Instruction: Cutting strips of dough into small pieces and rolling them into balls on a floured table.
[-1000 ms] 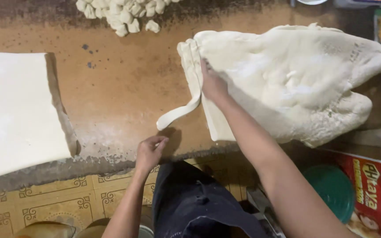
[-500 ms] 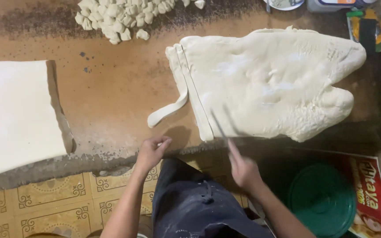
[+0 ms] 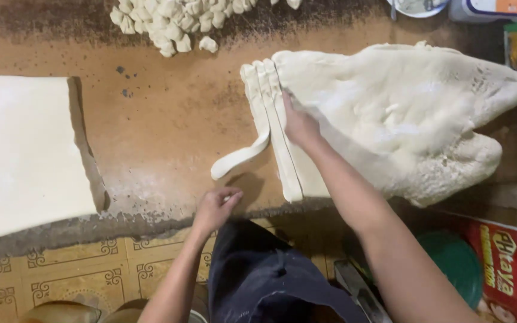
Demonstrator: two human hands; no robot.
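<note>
The right hand [image 3: 299, 122] was laid flat, fingers together and holding nothing, on the cut strips [image 3: 275, 128] at the left edge of the large dough sheet [image 3: 402, 113], which was spread over the right of the brown surface [image 3: 169, 125]. The left hand [image 3: 215, 208] was rested at the near edge, fingers loosely curled, empty, just below a loose strip end [image 3: 237, 160]. Small dough pieces [image 3: 175, 18] were heaped at the far side; a folded dough slab [image 3: 22, 149] was lying left.
</note>
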